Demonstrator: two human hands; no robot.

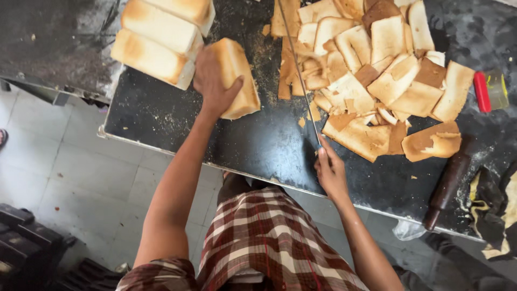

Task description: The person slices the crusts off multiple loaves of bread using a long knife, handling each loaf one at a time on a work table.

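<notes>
Left hand (215,81) is wrapped over the top of an unsliced bread loaf (237,75), fingers spread across the crust and thumb hooked round the near side, so the loaf is pinned on the dark worktop (258,145) and angled toward the blade. Right hand (329,171) is closed tight round the handle of a long thin knife (299,70); the handle itself is hidden in the fist, and the blade runs away from the person, lying low along the worktop between the loaf and the slices. That puts the cutting edge just to the right of the held loaf, well placed for a long sawing stroke

Out past the left hand, three more whole loaves (161,37) sit stacked side by side at the far left edge, a ready supply within reach. Right of the knife, a loose heap of cut slices and crust trimmings (371,75) spreads over the worktop, pushed clear of the cutting lane. Crumbs dust the surface round the loaf. Further right of the knife hand, a dark wooden rolling pin (447,186) lies at the near edge, beside a crumpled cloth (493,215), and a small red-capped object (483,91) rests beyond the slices. Below, grey floor tiles (81,172) and the person's checked shirt (269,237)
</notes>
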